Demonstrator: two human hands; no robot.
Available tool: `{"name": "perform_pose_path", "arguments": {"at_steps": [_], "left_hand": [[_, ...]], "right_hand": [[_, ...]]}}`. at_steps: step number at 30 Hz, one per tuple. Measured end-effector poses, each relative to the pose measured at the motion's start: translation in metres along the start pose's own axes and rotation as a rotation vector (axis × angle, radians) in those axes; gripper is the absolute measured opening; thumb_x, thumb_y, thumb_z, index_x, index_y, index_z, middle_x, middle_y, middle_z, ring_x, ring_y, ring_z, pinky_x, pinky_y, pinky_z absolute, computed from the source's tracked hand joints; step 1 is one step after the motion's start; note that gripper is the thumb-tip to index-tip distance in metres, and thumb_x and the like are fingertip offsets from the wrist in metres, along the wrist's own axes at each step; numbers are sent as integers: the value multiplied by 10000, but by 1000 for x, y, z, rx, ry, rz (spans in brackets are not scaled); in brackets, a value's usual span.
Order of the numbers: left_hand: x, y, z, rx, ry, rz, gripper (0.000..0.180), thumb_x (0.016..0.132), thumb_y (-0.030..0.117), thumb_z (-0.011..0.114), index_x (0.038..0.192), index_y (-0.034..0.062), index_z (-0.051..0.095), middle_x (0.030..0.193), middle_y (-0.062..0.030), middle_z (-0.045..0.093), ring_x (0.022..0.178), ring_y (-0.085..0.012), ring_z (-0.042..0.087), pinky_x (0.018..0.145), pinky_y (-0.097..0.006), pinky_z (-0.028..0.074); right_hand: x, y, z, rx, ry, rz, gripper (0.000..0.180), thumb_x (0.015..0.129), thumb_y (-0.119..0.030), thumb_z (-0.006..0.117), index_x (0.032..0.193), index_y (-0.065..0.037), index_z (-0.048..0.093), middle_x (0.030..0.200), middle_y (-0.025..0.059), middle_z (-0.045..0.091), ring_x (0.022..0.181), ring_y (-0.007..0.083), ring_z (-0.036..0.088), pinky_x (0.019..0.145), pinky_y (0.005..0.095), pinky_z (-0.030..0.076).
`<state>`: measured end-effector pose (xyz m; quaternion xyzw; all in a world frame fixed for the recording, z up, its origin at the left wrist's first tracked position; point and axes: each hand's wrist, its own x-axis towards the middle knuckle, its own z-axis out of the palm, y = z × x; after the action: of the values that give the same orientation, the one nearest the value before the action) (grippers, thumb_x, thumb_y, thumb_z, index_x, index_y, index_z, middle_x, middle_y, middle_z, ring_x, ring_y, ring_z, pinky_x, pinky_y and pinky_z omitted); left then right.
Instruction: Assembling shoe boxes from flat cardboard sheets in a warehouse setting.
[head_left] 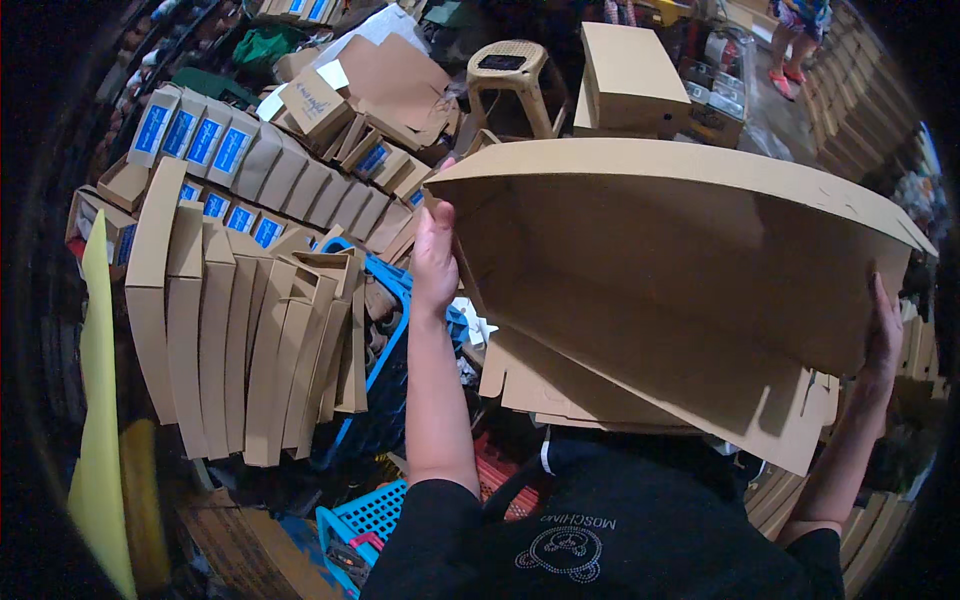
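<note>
Between my two hands I hold a large brown cardboard box [640, 250], tilted so that its open inside faces me. My left hand [435, 255] grips its left end, with the thumb up near the top edge. At the opposite end my right hand [884, 325] is closed on the side wall, its fingers partly hidden. A long flap hangs from the box's lower edge towards my chest. Beneath it lie more flat cardboard sheets [560, 385], close to my body.
To the left stands a row of folded brown cartons [225, 340], beside a blue crate [400, 285]. Behind them are stacked boxes with blue labels [232, 150]. A plastic stool [508, 65] and a closed carton [632, 75] stand ahead. Someone's legs [790, 50] show at the far right.
</note>
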<state>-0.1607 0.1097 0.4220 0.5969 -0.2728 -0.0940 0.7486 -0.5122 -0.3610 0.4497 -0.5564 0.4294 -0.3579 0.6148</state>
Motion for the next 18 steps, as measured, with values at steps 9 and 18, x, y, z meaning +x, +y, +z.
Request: {"name": "perform_pose_path", "arguments": {"at_steps": [9, 18], "left_hand": [[-14, -7, -14, -301, 51, -185, 617, 1076, 487, 363, 1476, 23, 437, 1443, -135, 539, 1344, -232, 503, 1128, -382, 408], [8, -10, 0, 290, 208, 228, 368, 1076, 189, 506, 1374, -22, 466, 1267, -129, 627, 1155, -188, 589, 1010, -327, 446]], "right_hand": [[-3, 5, -19, 86, -321, -40, 443, 1015, -281, 583, 1367, -11, 590, 1368, 134, 580, 1222, 210, 585, 1054, 339, 443], [-7, 2, -15, 103, -121, -3, 419, 968, -249, 686, 1288, 18, 645, 1256, 118, 669, 1168, 199, 626, 1031, 322, 465]]}}
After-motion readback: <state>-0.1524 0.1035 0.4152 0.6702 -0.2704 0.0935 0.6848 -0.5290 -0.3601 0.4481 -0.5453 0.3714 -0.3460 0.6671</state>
